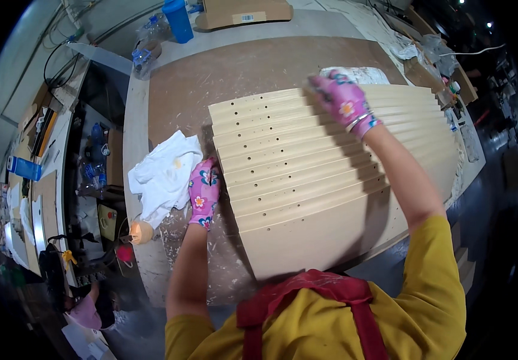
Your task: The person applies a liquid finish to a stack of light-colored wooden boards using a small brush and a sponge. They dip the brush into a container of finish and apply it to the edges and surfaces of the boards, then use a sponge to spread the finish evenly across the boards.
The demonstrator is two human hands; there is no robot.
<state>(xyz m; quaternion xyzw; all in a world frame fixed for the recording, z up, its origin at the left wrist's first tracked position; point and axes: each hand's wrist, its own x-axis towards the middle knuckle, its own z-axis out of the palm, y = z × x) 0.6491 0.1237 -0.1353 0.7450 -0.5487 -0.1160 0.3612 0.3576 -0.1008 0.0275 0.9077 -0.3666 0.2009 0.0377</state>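
A fanned stack of pale wooden boards (pixel 307 180), overlapping like steps, lies on the table before me. Rows of small dark holes run down the boards' left part. My left hand (pixel 203 191), in a pink flowered glove, rests between the boards' left edge and a crumpled white cloth (pixel 166 171). Its fingers look extended along the board edge, partly hard to see. Over the far boards is my right hand (pixel 343 103), gloved the same way, its fingertips blurred; whether they hold anything is unclear. Just behind it lies a white folded pad (pixel 364 75).
The brown-topped worktable (pixel 211 72) carries a blue bottle (pixel 178 21), clear plastic bottles (pixel 143 54) and a cardboard box (pixel 244 13) at the back. An orange-tan roll (pixel 141 232) sits at the left edge. Cluttered shelving stands left; another person (pixel 88 312) is at lower left.
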